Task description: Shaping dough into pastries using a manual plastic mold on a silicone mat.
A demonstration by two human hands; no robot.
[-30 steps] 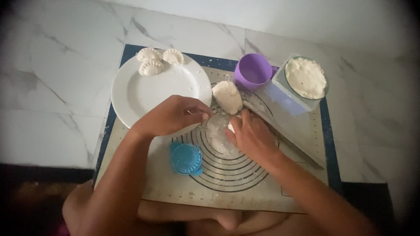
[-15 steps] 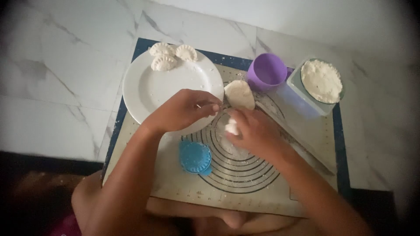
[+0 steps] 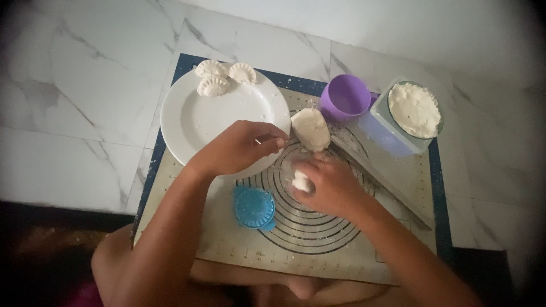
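Dim, soft light w/ heavy dark vignette at corners, slight blur overall.

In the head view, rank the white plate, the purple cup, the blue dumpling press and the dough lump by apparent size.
1. white plate, by far the largest
2. purple cup and blue dumpling press: they look about alike, so no ranking between them
3. dough lump, slightly smaller

We have a single view, from the camera on the person's head, looking steeply down from close above. It faces forward over the forearms onto the baking mat (image 3: 364,250) lying on the marble floor (image 3: 74,113), so no second view overlaps.
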